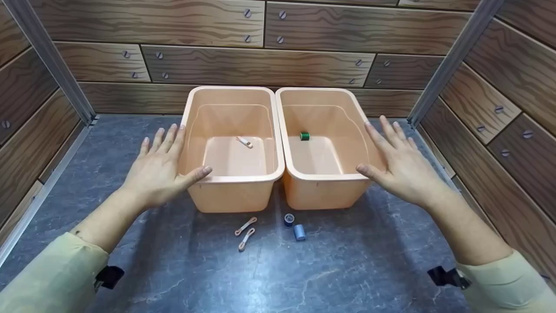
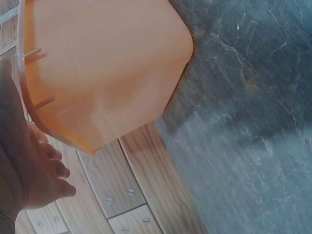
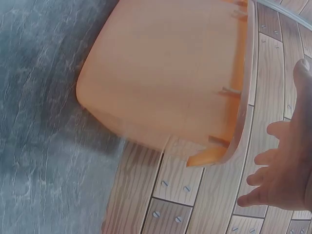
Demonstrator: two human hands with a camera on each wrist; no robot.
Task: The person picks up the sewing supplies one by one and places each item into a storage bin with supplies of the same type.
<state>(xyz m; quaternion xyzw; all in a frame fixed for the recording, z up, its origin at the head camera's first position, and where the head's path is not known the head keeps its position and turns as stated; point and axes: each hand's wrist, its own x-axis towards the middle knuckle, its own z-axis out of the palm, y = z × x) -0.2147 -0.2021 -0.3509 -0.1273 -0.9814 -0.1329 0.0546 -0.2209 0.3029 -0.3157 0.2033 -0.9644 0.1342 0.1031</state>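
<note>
Two peach plastic bins stand side by side, the left bin (image 1: 232,196) and the right bin (image 1: 328,194). My left hand (image 1: 158,174) is spread at the left bin's outer rim, fingers straight, thumb over the front corner. At the right bin's outer rim my right hand (image 1: 406,171) is spread likewise. Whether either hand touches its rim, I cannot tell. Inside the left bin lies a small pale bundle of cord (image 1: 244,142); a green thread spool (image 1: 305,136) is in the right one. The left wrist view shows the left bin's side (image 2: 112,63); the right wrist view, the right bin's side (image 3: 161,73).
On the dark marbled tabletop (image 1: 260,278), before the bins, lie two pinkish cord bundles (image 1: 246,240). Beside them are a dark blue spool (image 1: 289,220) and a light blue spool (image 1: 299,232). Wood-patterned walls (image 1: 208,65) close in the back and both sides.
</note>
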